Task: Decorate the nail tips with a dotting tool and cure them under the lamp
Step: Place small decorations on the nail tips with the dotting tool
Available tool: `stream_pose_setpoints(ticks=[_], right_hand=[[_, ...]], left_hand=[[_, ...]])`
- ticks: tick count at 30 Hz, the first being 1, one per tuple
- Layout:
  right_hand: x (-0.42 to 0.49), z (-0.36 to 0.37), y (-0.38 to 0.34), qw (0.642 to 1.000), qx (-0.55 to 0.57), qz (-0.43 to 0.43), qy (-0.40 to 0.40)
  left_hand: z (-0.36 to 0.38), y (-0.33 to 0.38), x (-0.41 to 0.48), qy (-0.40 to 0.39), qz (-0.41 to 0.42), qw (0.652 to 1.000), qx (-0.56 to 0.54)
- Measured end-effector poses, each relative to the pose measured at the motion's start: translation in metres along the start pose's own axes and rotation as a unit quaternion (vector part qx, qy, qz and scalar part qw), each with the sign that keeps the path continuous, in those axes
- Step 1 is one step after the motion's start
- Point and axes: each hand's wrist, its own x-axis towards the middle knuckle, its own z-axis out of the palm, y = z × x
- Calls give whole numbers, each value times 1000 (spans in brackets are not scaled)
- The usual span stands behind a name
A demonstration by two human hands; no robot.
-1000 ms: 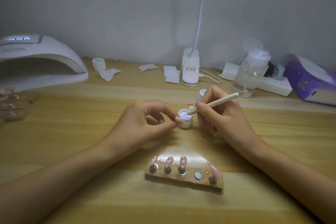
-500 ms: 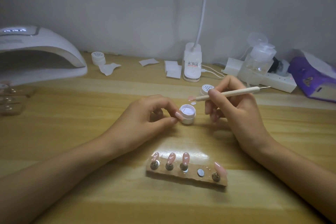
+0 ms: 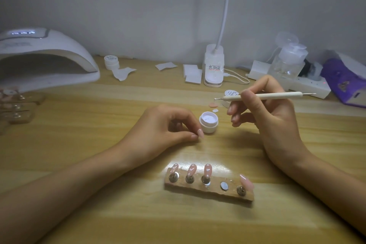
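Gripping the dotting tool (image 3: 265, 96) pen-style, my right hand (image 3: 273, 119) holds it level just behind the open gel pot (image 3: 209, 125). My left hand (image 3: 164, 127) curls empty just left of that pot, thumb meeting forefinger. Nail tips (image 3: 208, 169) stand on a holder (image 3: 213, 194) in front of the pot.
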Motion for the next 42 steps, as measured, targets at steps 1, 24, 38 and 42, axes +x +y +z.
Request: stream_pose_setpoints(ticks=[1,24,38,42], right_hand=[[0,0,0,1000,-1,4,0],[1,-1,-5,996,44,78,2],[-9,8,-1,984,47,153,-81],[-9,9,-2,983,43,161,-79]], left_hand=[[0,0,0,-1,0,1000,4],[1,0,1,-6,8,1000,3],[3,-2,3,-9,-10,1000,-20],[3,-2,2,-10,-13,1000,-26]])
